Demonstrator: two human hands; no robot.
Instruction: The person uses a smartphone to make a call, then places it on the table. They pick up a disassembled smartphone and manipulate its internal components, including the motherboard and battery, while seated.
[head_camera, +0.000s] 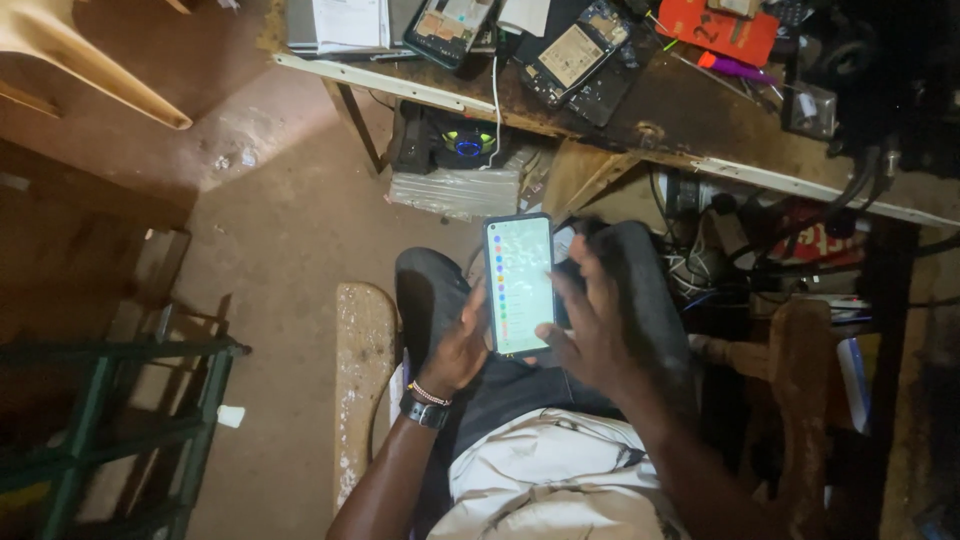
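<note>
The left hand (458, 350), with a watch and beaded band at its wrist, curls its fingers around the lower left edge of a slim black smartphone with a lit pale screen (519, 284), held above the lap. The phone's long axis runs nearly upright, its top toward the cluttered wooden workbench (690, 110). The right hand (592, 325) has its fingers spread loosely over the phone's right edge, gripping nothing.

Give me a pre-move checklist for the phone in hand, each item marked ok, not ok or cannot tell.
1. Phone held: ok, left hand grips its left edge.
2. Screen lit: ok, bright with a column of coloured dots.
3. Right hand at the screen: ok, fingers spread by its right edge.
4. Fingertip touching the glass: cannot tell, hand is blurred.
5. Phone above the lap: ok, over the jeans.
6. Workbench has free room: not ok, crowded with opened phones.
</note>
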